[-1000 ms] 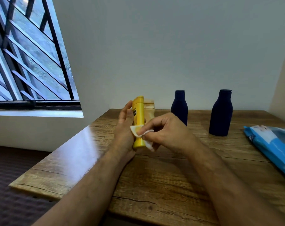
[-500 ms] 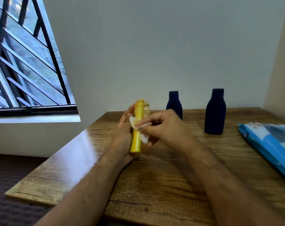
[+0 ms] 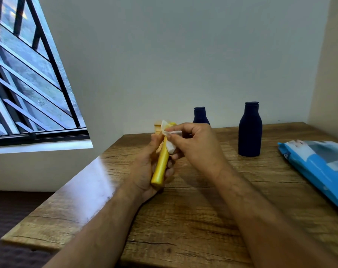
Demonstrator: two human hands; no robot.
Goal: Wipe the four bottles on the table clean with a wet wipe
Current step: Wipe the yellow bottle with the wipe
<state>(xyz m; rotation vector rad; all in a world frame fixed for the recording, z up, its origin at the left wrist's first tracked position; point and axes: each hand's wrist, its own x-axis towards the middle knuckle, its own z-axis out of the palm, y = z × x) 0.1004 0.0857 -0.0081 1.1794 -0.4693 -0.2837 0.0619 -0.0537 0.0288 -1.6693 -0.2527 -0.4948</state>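
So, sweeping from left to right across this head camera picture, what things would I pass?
Window → yellow bottle gripped in the left hand → right hand pinching the wet wipe → large dark blue bottle → blue wipes pack. The beige and smaller blue bottles are partly hidden behind the hands, so I leave them out.

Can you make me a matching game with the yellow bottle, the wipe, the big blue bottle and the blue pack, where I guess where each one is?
Things:
1. yellow bottle
2. wipe
3. big blue bottle
4. blue pack

Places:
A. lying flat at the table's right edge
B. held in the left hand
C. standing upright on the table, untouched
D. pinched in the right hand, against the top of a bottle

Pairs: 1-B, 2-D, 3-C, 4-A
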